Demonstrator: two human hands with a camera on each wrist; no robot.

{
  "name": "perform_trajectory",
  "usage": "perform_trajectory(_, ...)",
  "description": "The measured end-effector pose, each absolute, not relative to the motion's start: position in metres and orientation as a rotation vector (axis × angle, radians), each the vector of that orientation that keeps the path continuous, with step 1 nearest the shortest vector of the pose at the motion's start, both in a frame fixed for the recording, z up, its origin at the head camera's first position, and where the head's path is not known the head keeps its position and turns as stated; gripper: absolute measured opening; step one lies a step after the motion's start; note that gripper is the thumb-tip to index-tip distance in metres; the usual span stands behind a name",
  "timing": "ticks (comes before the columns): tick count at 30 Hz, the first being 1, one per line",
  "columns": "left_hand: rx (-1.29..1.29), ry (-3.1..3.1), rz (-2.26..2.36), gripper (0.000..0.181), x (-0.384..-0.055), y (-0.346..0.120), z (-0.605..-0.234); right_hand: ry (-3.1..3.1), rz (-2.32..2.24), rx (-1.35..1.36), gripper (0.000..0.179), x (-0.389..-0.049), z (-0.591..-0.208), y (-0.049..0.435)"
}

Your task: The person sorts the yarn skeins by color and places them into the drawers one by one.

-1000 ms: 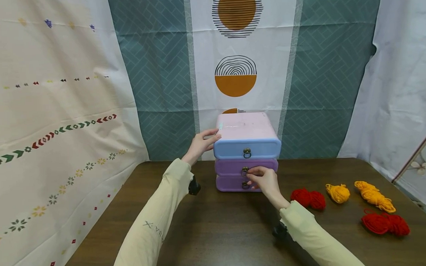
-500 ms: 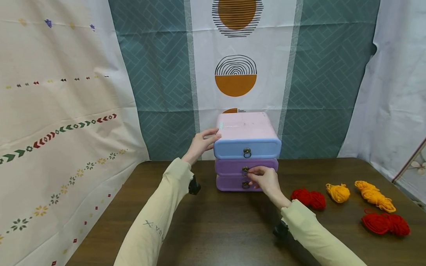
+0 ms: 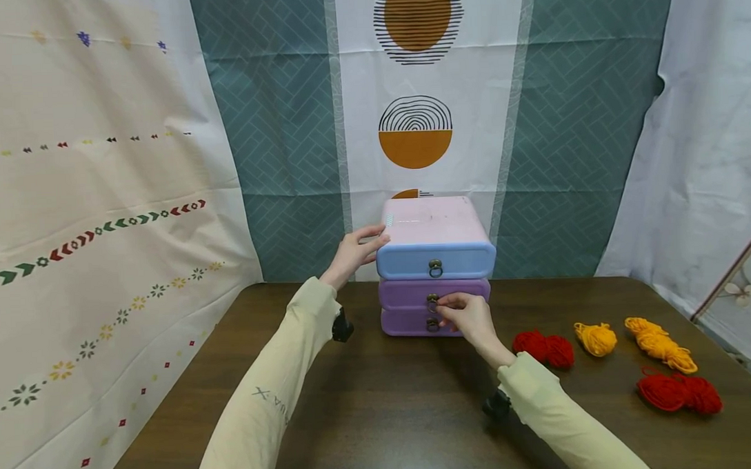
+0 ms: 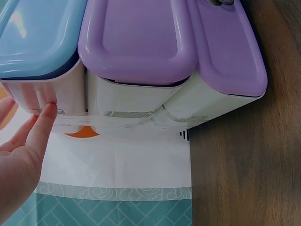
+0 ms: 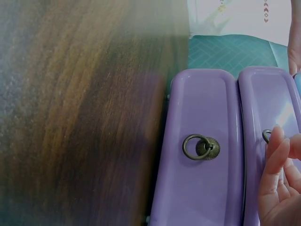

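While the left hand (image 3: pixel 354 252) rests its extended fingers against the upper side of the drawer stack (image 3: pixel 433 219), gripping nothing, the right hand (image 3: pixel 469 319) appears to pinch the ring (image 5: pixel 263 137) of the middle drawer (image 3: pixel 405 294) between thumb and index finger. The stack stands on the desk (image 3: pixel 369 400), just right of the left hand and ahead of the right. Of its 3 fronts, the blue drawer (image 3: pixel 401 262) sits above the right hand, and the bottom drawer (image 5: pixel 197 103), whose own ring hangs free, lies beneath it.

A pull here would best run straight toward the body and level, since a sideways tug could make the front bind. The left hand should brace the stack firmly, as it looks light enough to slide or tip. The right fingers should clear the lower ring. To the right of the right hand lie 2 red yarn bundles (image 3: pixel 543 350) and 2 yellow ones (image 3: pixel 661 345), well away from the drawers' path.
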State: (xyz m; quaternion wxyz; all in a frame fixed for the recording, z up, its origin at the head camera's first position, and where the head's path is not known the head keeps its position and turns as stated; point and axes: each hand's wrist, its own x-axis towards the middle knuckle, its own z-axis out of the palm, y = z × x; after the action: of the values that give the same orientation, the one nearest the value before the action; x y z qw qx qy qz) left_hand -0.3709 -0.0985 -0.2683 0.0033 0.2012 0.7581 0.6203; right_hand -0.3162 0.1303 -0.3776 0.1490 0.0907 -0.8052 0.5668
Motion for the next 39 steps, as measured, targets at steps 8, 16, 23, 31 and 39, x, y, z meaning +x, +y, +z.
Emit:
perform_trajectory(8,0.621,2.413,1.968,0.048,-0.391,-0.099,-0.284,-2.34,1.631,0.223,0.012,-0.315,-0.378,0.132)
perform_trajectory(16,0.613,2.421,1.965,0.049,-0.391,-0.098,-0.285,-2.342,1.652,0.244,0.011,-0.311,-0.378,0.136)
perform_trajectory(23,0.603,2.378,1.957,0.049,-0.378,-0.096,-0.271,-2.344,1.669,0.27,0.014,-0.309,-0.378,0.139)
perform_trajectory(31,0.594,2.389,1.956,0.049,-0.378,-0.095,-0.271,-2.351,1.68,0.28,0.015,-0.303,-0.378,0.141)
perform_trajectory(39,0.571,2.412,1.97,0.051,-0.392,-0.095,-0.282,-2.366,1.671,0.286,0.011,-0.3,-0.379,0.143)
